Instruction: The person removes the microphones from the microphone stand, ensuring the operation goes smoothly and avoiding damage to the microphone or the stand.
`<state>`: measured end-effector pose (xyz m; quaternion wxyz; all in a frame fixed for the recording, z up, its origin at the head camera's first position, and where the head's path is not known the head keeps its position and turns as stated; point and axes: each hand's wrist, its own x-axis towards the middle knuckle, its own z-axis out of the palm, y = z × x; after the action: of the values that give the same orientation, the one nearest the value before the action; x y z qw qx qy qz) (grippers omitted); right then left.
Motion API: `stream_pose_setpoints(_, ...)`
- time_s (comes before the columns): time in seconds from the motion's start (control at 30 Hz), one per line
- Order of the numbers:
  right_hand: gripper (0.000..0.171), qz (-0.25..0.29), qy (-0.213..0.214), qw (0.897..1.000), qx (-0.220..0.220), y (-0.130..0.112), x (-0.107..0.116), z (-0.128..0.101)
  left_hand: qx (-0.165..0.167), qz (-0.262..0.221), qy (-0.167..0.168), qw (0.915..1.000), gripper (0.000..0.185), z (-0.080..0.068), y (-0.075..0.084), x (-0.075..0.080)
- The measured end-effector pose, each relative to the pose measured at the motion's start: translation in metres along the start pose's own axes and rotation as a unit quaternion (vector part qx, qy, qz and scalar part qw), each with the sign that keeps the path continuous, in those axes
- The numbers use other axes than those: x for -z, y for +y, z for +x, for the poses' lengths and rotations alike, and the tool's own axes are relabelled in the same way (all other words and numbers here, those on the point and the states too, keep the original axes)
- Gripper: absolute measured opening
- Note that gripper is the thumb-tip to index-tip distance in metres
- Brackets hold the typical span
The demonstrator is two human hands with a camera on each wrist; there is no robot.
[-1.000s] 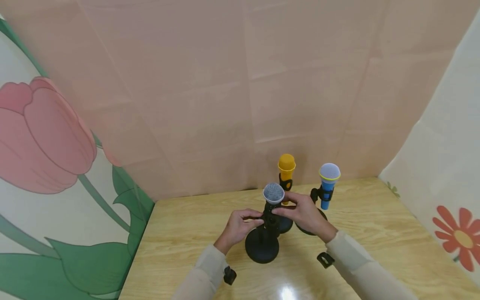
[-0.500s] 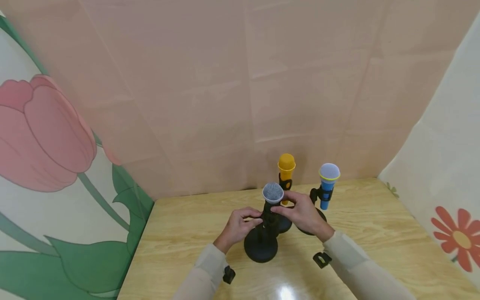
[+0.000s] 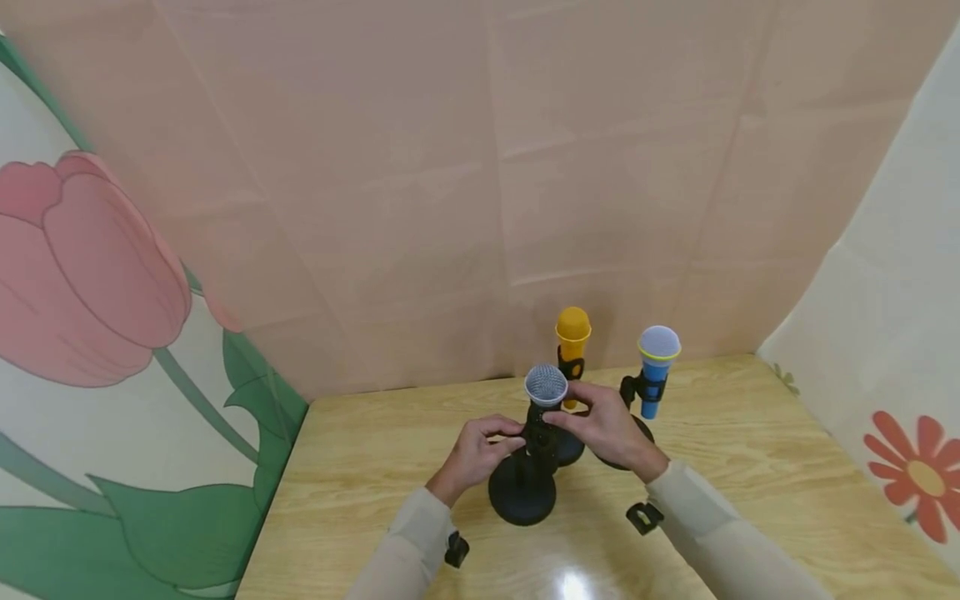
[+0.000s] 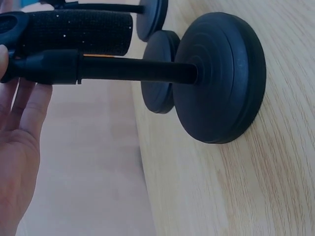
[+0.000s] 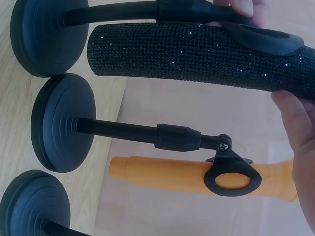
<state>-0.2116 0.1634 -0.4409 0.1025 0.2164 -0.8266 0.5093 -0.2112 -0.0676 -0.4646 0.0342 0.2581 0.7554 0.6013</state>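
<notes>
A black glitter microphone [image 3: 546,392] with a silver grille stands in the clip of a black stand [image 3: 522,498] on the wooden table [image 3: 750,467]. My left hand [image 3: 516,435] pinches the stand's upper post just under the clip; in the left wrist view the thumb and fingers [image 4: 22,115] lie about the post [image 4: 133,70]. My right hand [image 3: 561,420] grips the microphone body [image 5: 197,54] beside the clip ring [image 5: 266,37]. Behind stand a yellow microphone [image 3: 573,333] and a blue microphone [image 3: 657,360], each clipped upright in its own stand.
Three round stand bases [image 5: 61,123] sit close together at the table's middle back. A pink backdrop [image 3: 480,208] closes the rear. Flower-printed panels [image 3: 97,333] stand at the left and right sides. Bare wood lies to both sides of the stands.
Both hands keep their hold on the black microphone and its stand; only a very slight shift of the stand toward the left shows.
</notes>
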Motion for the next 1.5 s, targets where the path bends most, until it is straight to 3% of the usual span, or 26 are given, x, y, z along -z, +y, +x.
stream_pose_setpoints(0.07,0.03,0.005,-0.001,1.0,0.006,0.0,0.0,0.001,-0.004,0.0,0.0,1.0,0.014,0.0,-0.002,0.0)
stream_pose_setpoints(0.3,0.03,0.02,0.002,1.0,0.022,-0.002,-0.001,0.004,0.004,-0.003,0.01,0.9999,0.016,0.004,-0.032,0.0)
stream_pose_setpoints(0.63,0.035,0.019,-0.008,1.0,0.017,-0.006,0.002,0.004,-0.013,-0.007,0.008,0.9999,0.016,0.004,-0.039,0.001)
stream_pose_setpoints(0.93,0.035,0.026,-0.009,0.999,0.021,-0.005,0.005,0.005,0.003,-0.002,0.009,1.0,0.017,0.007,-0.034,-0.003)
stream_pose_setpoints(1.17,0.033,0.024,-0.007,0.999,0.021,-0.005,0.006,0.007,0.003,-0.008,0.009,0.9999,0.014,0.001,-0.003,0.0)
stream_pose_setpoints(1.5,0.035,0.03,-0.018,0.999,0.004,-0.005,0.009,0.007,0.011,-0.01,0.013,0.9998,0.016,0.001,-0.006,-0.002)
